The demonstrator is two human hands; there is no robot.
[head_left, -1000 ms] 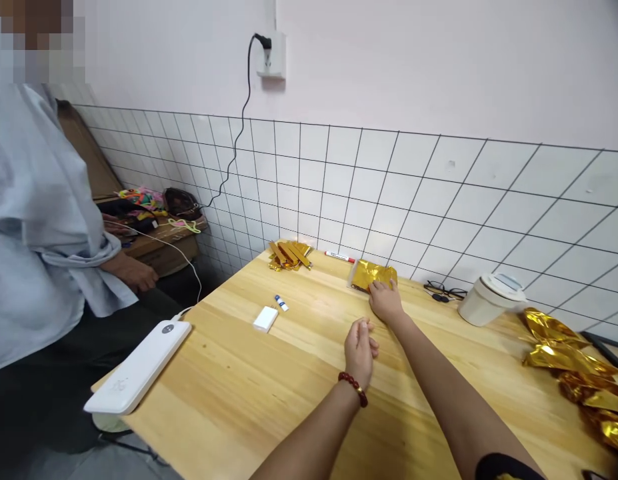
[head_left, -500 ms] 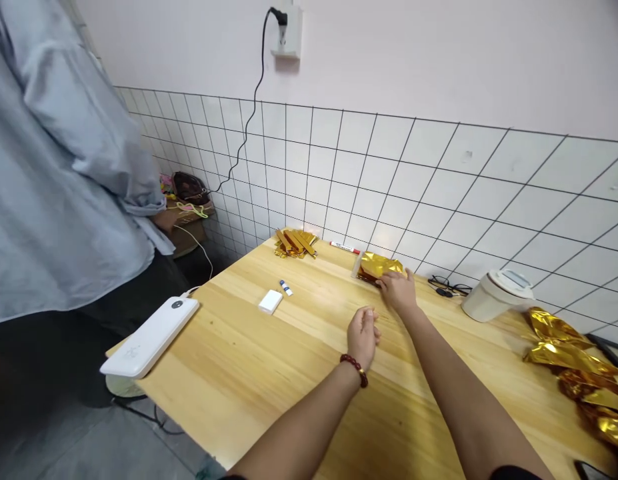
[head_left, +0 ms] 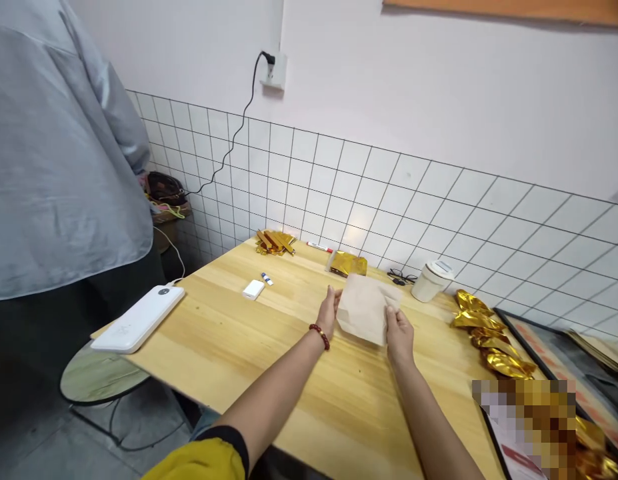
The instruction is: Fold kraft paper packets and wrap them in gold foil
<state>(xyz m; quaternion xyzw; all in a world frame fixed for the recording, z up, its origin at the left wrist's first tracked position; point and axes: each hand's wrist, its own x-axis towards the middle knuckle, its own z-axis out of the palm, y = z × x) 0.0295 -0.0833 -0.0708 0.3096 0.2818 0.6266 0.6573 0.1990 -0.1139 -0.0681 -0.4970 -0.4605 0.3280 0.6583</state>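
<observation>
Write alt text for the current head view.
The right hand holds pale paper, the left hand at its edge, over a wooden table. Behind are gold foil, glasses and a lidded cup. A person stands at left.

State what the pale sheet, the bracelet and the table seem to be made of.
Sheet: probably thin paper, matte, judging by its dull, creased face.
Bracelet: dark red beads with a slight shine; stone, glass or plastic, unclear.
Table: wood or wood-look laminate, smooth with a soft sheen, showing grain.
</observation>
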